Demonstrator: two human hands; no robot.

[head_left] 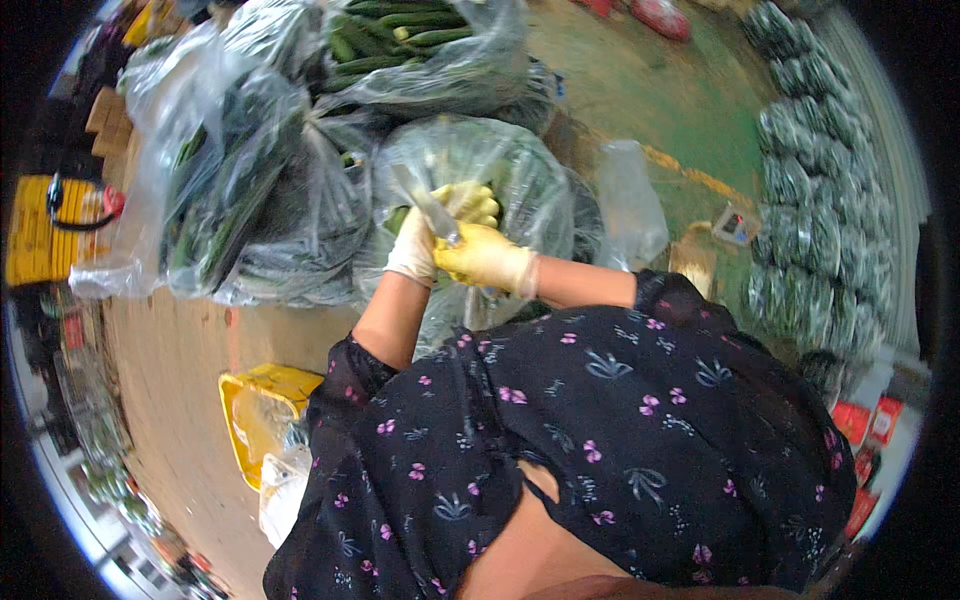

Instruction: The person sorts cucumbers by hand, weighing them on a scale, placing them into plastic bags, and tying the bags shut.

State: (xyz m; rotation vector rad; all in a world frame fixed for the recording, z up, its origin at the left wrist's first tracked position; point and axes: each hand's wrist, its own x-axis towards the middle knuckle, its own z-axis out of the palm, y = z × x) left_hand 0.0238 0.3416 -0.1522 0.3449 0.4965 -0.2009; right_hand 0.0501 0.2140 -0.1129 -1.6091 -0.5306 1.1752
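Note:
Both my hands wear yellow gloves with whitish cuffs and meet over a large clear plastic bag [535,170] with green produce inside. My right hand [485,257] is closed around the lower end of a flat greyish strip [425,205]; whether it is a blade or folded plastic I cannot tell. Just behind the strip, my left hand [415,245] has its fingers curled, and what they hold is hidden. Bits of green show beside the gloves. Beyond, an open plastic bag [430,85] is full of cucumbers [385,40].
More filled plastic bags [240,190] crowd the left. Wrapped green packs [800,220] are stacked at the right, near a small scale-like device [735,226] and an upright clear bag [632,200]. A yellow basket [240,430] stands at lower left; a yellow crate [35,230] sits farther left.

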